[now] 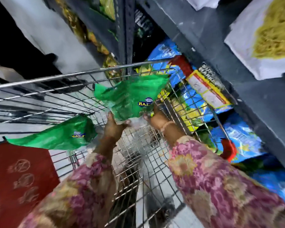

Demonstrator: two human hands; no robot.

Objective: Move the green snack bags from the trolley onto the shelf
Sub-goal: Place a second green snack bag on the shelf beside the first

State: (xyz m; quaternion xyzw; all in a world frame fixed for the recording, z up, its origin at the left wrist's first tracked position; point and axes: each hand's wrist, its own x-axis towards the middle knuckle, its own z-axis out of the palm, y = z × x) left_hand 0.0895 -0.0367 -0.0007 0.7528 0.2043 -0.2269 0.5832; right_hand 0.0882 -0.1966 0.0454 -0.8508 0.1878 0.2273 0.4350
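A green snack bag point(130, 96) hangs tilted above the wire trolley point(59, 76), near its far right corner. My left hand point(113, 129) grips the bag's lower edge between thumb and fingers. My right hand point(156, 116) holds its lower right corner, close to the trolley's side wall. A second green snack bag point(61, 135) lies lower left in the trolley, apart from both hands. The frame is motion-blurred, so the finger detail is soft.
A dark grey shelf point(237, 83) rises on the right, holding blue bags point(168, 51) and a yellow-and-red pack point(206, 89). White packets of yellow noodles point(270, 35) sit higher up. A red flap point(18, 175) covers the trolley's near left side.
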